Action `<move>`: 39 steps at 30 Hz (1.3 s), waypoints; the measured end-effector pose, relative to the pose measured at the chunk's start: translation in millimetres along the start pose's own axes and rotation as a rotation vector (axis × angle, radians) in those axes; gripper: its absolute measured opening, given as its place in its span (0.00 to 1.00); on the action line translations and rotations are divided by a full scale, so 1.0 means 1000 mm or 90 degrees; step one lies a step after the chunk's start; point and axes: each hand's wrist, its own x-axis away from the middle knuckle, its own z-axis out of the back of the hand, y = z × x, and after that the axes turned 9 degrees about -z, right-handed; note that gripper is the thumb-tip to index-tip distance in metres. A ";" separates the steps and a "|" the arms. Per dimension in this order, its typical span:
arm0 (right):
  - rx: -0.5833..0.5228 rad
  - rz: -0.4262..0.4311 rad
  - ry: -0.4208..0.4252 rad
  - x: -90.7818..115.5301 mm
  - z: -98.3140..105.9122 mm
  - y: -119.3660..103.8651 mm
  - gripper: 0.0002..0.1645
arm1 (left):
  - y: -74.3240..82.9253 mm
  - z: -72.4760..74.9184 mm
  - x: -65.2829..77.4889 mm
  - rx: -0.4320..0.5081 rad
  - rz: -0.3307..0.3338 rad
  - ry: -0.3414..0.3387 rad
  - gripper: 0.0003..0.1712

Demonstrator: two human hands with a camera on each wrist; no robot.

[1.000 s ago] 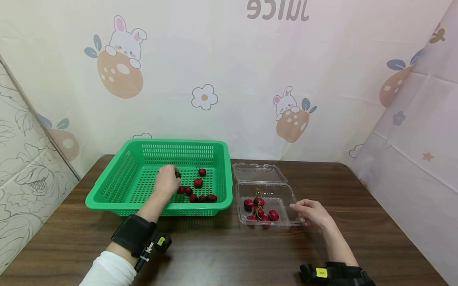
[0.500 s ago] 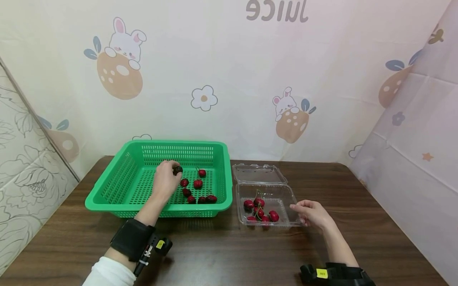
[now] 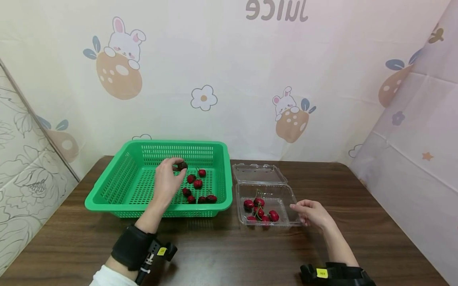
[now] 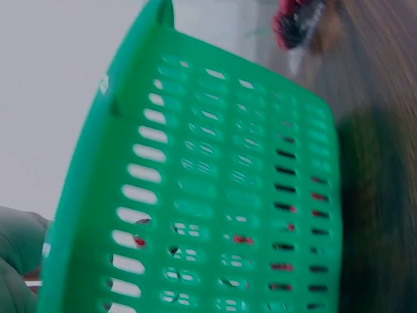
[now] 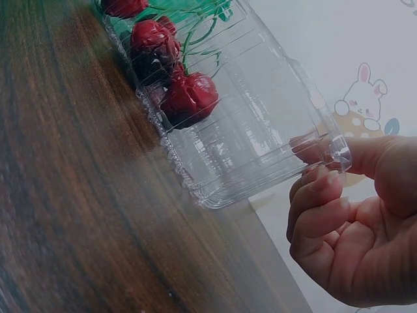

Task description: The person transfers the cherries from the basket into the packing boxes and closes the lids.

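Above the green basket (image 3: 143, 207), my left hand (image 3: 166, 178) pinches a dark cherry (image 3: 183, 165) between thumb and fingertips. Several more red cherries (image 3: 198, 184) lie in the right half of the basket. In the left wrist view the basket wall (image 4: 195, 189) hides most of the fruit, and only part of the left hand (image 4: 16, 254) shows at the edge. My right hand (image 3: 312, 213) pinches the right rim of a clear plastic clamshell box (image 3: 286, 198), its lid folded back. Several stemmed cherries (image 5: 190, 98) sit inside the box.
Both containers stand side by side on a dark wooden table (image 3: 222, 254), basket left and box right. Behind them hangs a printed curtain (image 3: 232, 119). The box's lid (image 3: 258, 174) leans back towards it.
My left hand has risen a little and moved right with the dark cherry. A cherry near it in the basket has rolled to the right. The right hand and box stay put.
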 end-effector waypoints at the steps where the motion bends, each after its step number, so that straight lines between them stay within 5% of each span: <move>1: -0.001 0.000 0.000 0.000 0.000 0.000 0.17 | 0.003 0.000 0.000 0.008 -0.004 0.006 0.14; 17: 0.001 0.005 -0.002 0.000 0.001 0.001 0.19 | 0.050 -0.006 0.011 0.107 -0.139 0.080 0.13; 31: 0.004 0.002 0.003 -0.003 0.001 0.001 0.19 | 0.085 -0.030 0.024 0.169 -0.208 0.073 0.13; 39: 0.005 -0.002 -0.001 -0.003 0.002 0.003 0.21 | 0.100 -0.048 0.032 0.194 -0.201 0.033 0.14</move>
